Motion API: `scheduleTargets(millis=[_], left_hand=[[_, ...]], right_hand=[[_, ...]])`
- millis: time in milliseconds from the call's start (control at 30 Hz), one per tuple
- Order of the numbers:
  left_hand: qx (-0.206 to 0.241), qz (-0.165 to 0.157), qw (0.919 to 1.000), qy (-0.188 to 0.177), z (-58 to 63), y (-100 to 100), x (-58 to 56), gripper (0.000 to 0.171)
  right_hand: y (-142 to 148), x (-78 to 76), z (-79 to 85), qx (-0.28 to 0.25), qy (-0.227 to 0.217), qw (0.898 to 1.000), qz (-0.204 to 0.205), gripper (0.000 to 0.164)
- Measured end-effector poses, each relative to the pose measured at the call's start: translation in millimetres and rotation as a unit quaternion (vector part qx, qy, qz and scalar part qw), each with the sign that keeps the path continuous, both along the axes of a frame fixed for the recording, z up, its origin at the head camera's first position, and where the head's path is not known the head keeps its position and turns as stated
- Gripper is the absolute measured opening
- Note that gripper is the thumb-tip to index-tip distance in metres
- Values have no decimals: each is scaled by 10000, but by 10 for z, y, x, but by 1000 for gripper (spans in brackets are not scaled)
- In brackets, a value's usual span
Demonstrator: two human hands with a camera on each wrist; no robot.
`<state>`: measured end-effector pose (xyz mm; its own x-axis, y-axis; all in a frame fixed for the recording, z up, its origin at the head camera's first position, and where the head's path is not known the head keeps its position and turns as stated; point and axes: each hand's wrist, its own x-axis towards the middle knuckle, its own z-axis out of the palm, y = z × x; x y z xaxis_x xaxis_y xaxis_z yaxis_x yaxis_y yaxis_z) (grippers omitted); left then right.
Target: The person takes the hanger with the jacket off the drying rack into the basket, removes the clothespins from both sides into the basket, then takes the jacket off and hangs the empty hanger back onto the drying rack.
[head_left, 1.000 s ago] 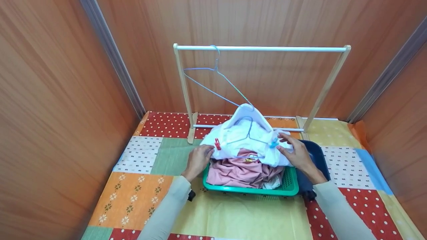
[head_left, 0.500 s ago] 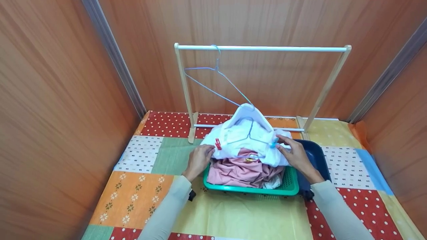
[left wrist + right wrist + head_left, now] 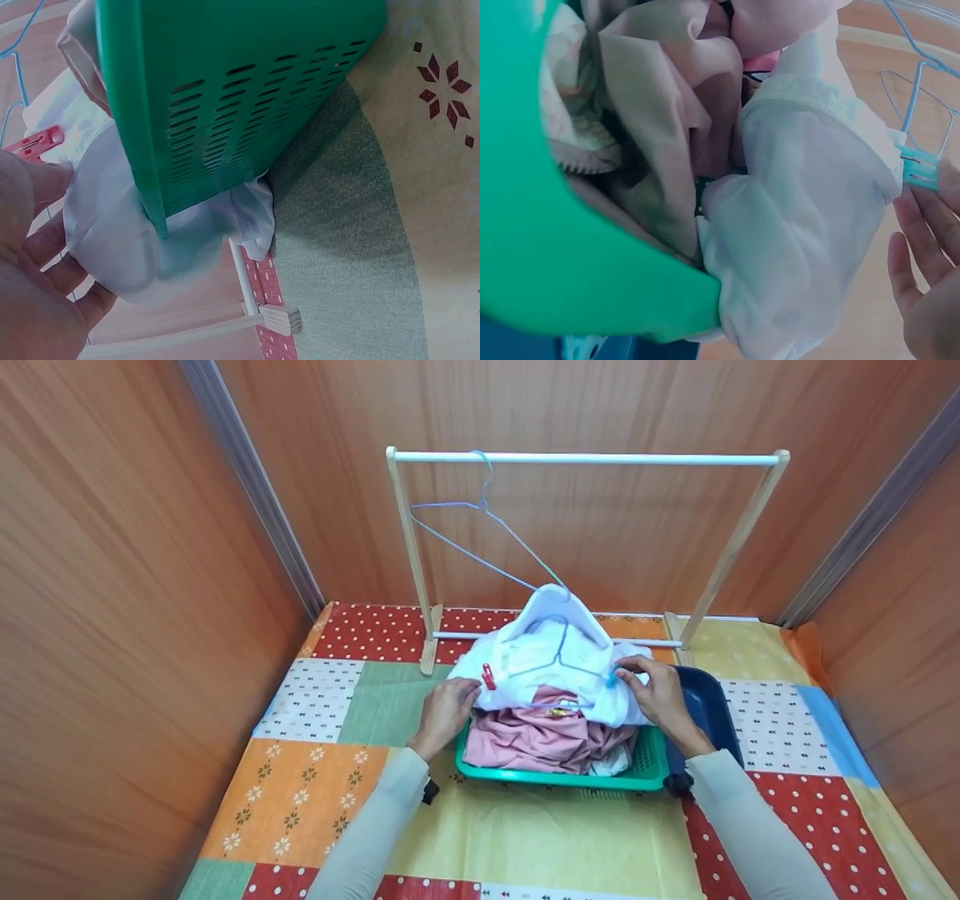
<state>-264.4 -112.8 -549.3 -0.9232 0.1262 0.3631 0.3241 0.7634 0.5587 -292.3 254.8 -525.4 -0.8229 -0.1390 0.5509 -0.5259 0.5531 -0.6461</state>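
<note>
A white garment with a stiff collar lies over the back of a green basket, a blue wire hanger inside its neckline. At its left side a red clothespin clips fabric and hanger. Beside that pin my left hand pinches the garment's edge, thumb in front and fingers behind in the left wrist view. My right hand holds a light blue clothespin between thumb and forefinger, its jaws at the cloth edge by the hanger's right arm. The other right fingers extend below the pin.
Pink clothes fill the basket. Behind stands a rack with a white rail and wooden posts. Another blue hanger hangs from its left end, its lower corner overlapping the collar. A dark blue basket stands at the right. Wood panels enclose the table.
My right thumb and fingers have closed in on the light blue clothespin at the hanger's right arm. My left hand stays at the garment's edge. The head view has tilted slightly.
</note>
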Motion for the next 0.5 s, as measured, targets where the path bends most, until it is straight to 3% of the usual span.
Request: scheduleTargets(millis=[233, 367, 500], left_hand=[[27, -55, 9999, 86, -7, 6, -1, 15], [99, -79, 9999, 20, -10, 6, 5, 16], [126, -32, 9999, 26, -19, -1, 14, 15]], right_hand=[[-10, 27, 80, -449, 305, 9982, -248, 6], [30, 78, 191, -962, -49, 9950, -280, 16], [117, 104, 267, -1761, -425, 9834, -66, 29]])
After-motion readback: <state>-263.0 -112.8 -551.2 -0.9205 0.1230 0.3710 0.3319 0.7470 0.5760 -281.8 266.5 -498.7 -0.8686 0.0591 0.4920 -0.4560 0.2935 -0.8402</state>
